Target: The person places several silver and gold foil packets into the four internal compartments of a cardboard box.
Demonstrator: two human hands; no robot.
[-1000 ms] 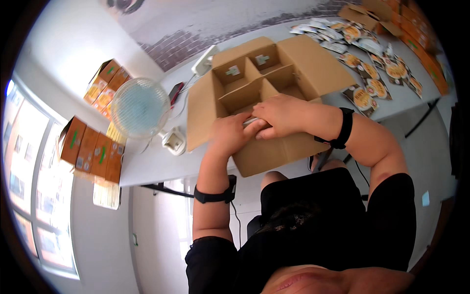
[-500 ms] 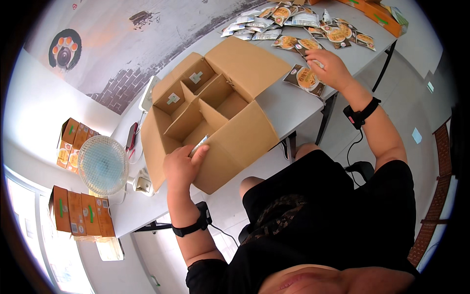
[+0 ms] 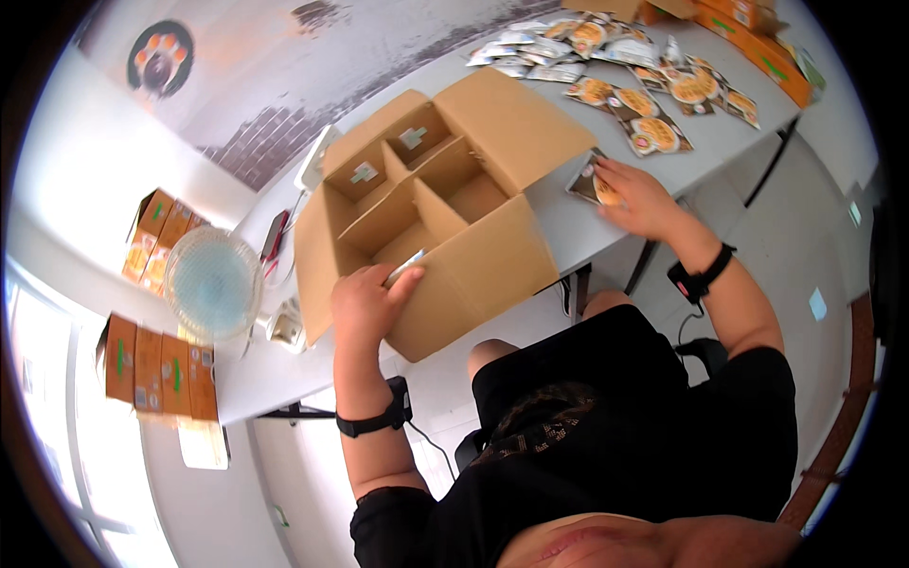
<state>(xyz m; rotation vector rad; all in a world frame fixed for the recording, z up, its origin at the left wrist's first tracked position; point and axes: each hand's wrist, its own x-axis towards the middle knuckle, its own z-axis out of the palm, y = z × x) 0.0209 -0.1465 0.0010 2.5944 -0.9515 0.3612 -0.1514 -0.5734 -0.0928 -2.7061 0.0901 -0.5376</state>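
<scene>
The open cardboard box (image 3: 483, 284) stands on the table, its inside split by cardboard dividers into several compartments. At its near left wall, my left hand (image 3: 365, 301) is closed, thumb against fingers, on a thin packet (image 3: 405, 268) whose pale edge shows; the rest of that packet is hidden. To the right of the box, my right hand (image 3: 641, 199) has its fingers together on a dark food packet (image 3: 582, 186) with an orange picture, lying at the table's near edge. The hand covers part of it. More food packets (image 3: 658, 134) lie just beyond.
A heap of packets (image 3: 544, 47) covers the table's (image 3: 559, 213) far end, beside orange cartons (image 3: 772, 62). A fan (image 3: 213, 284) stands left of the box, with orange cartons (image 3: 161, 369) behind it. A red and dark object (image 3: 275, 235) lies nearby.
My right hand has moved nearer to me and now covers part of the packet at the table edge. My left hand keeps its grip at the box. The whole view has shifted slightly.
</scene>
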